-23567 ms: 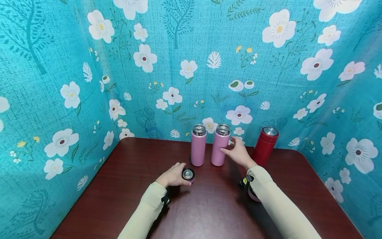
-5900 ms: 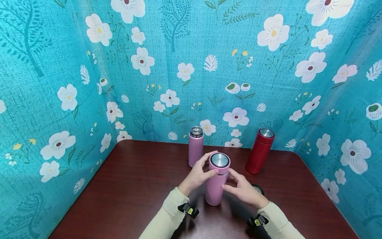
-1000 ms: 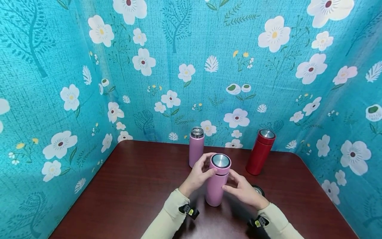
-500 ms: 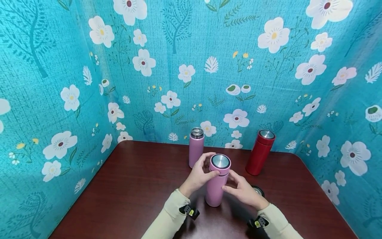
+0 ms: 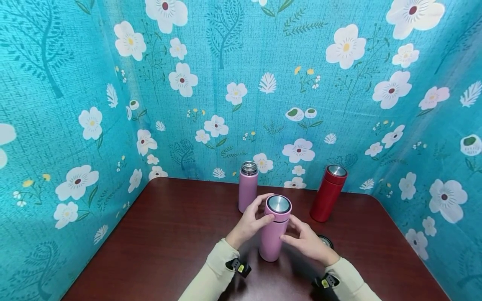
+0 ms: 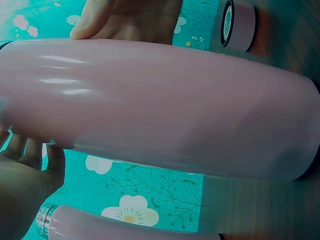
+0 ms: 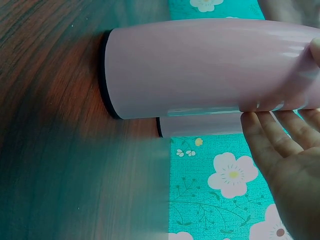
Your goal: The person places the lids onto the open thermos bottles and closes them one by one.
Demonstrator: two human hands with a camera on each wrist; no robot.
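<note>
In the head view, a pink thermos bottle (image 5: 272, 241) stands upright between both hands, capped by a pink lid (image 5: 279, 205) with a silver disc on top. A thin dark line shows between lid and body. My left hand (image 5: 246, 225) holds the lid, thumb across its front and fingers round the far side. My right hand (image 5: 310, 243) grips the body from the right, below the lid. In the right wrist view its fingers (image 7: 285, 135) lie along the bottle's side. The far fingers of both hands are partly hidden behind the bottle in the head view.
A lidless pink thermos bottle (image 5: 247, 191) with a steel neck stands behind. A red thermos bottle (image 5: 327, 196) with its lid on stands at the back right. Another pink lid (image 6: 242, 25) lies on the dark wooden table (image 5: 169, 234), partly behind my right hand. Flowered blue cloth (image 5: 226, 104) surrounds the table.
Since the oldest frame, the right-hand pink bottle has come forward and the lid from my left hand now sits on it. Over the last second, the hands barely shift.
</note>
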